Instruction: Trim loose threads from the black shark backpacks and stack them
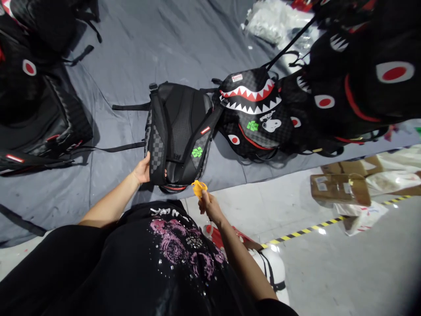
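Observation:
A black checkered backpack (177, 116) lies on the grey cloth with its padded back and shoulder straps facing up. My left hand (143, 170) grips its lower left side, the fingers partly hidden behind the edge. Beside the bag's lower right corner, my right hand (209, 206) is closed around a yellow tool shaped like a tagging gun (198, 188); its exact kind is hard to make out. The tool's tip is close to the bag's bottom edge; whether it touches cannot be seen. A green patch (197, 152) shows on the bag's right side.
To the right, a shark-mouth backpack (255, 118) adjoins several similar black bags (329, 96). More bags (39, 109) lie at the left. Clear plastic packaging (279, 22) sits at the back. Cardboard boxes (340, 188) and yellow-black floor tape (305, 230) are beyond the table edge.

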Tool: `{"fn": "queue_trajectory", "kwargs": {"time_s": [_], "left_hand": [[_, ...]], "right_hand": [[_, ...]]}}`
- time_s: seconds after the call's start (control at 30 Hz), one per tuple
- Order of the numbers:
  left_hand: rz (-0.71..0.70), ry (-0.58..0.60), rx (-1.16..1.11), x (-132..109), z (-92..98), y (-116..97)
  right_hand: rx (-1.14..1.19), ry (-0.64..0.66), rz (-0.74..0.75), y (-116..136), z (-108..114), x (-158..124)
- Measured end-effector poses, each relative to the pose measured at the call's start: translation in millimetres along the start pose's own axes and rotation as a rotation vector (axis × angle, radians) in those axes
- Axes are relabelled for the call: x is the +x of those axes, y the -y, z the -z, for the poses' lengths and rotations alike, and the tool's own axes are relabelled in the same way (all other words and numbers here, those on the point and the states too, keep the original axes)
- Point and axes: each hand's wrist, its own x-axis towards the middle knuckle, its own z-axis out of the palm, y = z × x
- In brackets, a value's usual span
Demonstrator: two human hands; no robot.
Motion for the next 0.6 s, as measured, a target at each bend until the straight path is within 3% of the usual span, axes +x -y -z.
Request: {"fn": "queue_trajectory", "kwargs": {"time_s": [0.1, 0.23, 0.37, 0.5, 0.6], "left_hand": [[0.005, -0.046, 0.001, 5, -3.4, 0], [0.007, -0.080, -0.006, 15, -10.0, 2], [0.005, -0.103, -0.007, 19, -16.9, 3], [-0.043, -0.112, -0.045, 18, -25.9, 1], [-0.042, -0.117, -0.072, 19, -32.3, 1]], "right_hand": [[0.112, -0.081, -0.010, -4, -2, -3], [-0.188, -0.309, -0.039, 2, -4, 5], [-0.190, -0.326, -0.082, 7, 1, 6], [-0.115, -0.293, -0.062, -5, 7, -37], [-0.071, -0.244, -0.106, -13, -4, -83]]}}
